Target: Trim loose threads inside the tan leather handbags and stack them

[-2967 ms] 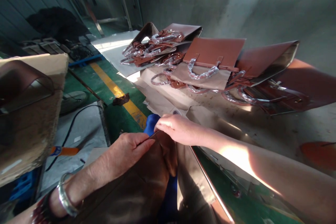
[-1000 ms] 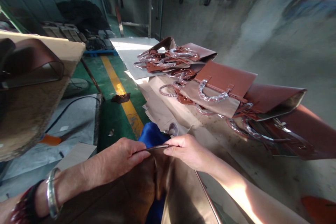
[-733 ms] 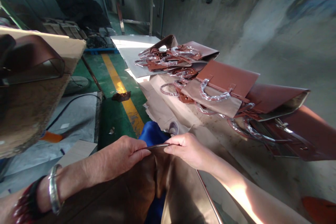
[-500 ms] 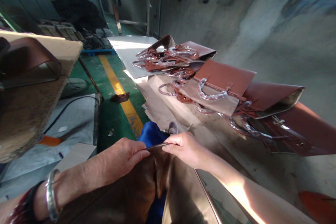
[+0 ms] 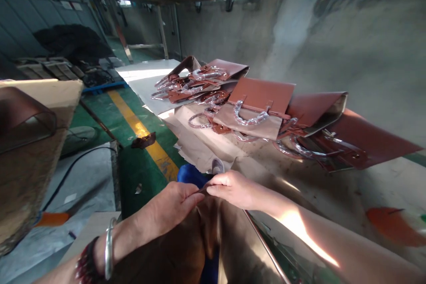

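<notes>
A brown leather piece point(image 5: 179, 250) lies over my lap, its upper edge pinched between both hands. My left hand point(image 5: 171, 206) grips that edge with thumb and fingers pressed together. Almost touching it on the right, my right hand point(image 5: 231, 188) pinches the same edge. The leather hangs in folds below the hands, so I cannot make out its full shape. Blue cloth point(image 5: 191, 175) shows behind the hands, and a shoe point(image 5: 218, 166) is just beyond them.
Several reddish-brown handbags point(image 5: 262, 95) with plastic-wrapped handles lie on brown paper point(image 5: 193, 135) ahead and right. On the left, a table point(image 5: 40, 155) carries a curved brown leather piece point(image 5: 25, 113). An orange-handled tool point(image 5: 53, 219) lies below it. An orange object point(image 5: 394, 226) is at right.
My left hand has moved right along the leather edge, closing the gap to my right hand. The view has shifted, so the handbags appear farther left.
</notes>
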`<act>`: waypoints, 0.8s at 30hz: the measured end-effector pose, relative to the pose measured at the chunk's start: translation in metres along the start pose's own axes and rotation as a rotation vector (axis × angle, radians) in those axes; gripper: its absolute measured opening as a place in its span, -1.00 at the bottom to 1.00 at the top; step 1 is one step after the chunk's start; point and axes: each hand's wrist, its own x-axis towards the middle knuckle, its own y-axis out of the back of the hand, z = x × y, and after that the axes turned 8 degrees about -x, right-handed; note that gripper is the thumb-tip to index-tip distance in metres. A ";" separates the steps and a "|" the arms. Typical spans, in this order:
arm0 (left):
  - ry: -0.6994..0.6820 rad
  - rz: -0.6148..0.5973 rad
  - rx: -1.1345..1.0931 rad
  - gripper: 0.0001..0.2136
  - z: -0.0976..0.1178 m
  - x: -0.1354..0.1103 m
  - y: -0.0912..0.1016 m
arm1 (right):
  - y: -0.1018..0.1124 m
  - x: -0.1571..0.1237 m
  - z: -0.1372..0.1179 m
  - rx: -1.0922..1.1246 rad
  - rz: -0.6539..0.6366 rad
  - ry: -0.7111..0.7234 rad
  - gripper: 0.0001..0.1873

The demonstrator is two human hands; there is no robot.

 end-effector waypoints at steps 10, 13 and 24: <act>0.074 0.066 -0.026 -0.71 0.000 0.001 -0.006 | -0.005 -0.003 0.007 -0.036 0.037 -0.074 -0.77; 0.079 0.062 -0.020 -0.71 0.000 0.001 -0.007 | -0.005 -0.003 0.004 -0.075 0.058 -0.072 -0.76; -0.209 -0.052 -0.134 -0.74 0.005 -0.007 0.004 | -0.001 -0.018 -0.021 -0.192 0.074 -0.034 -0.67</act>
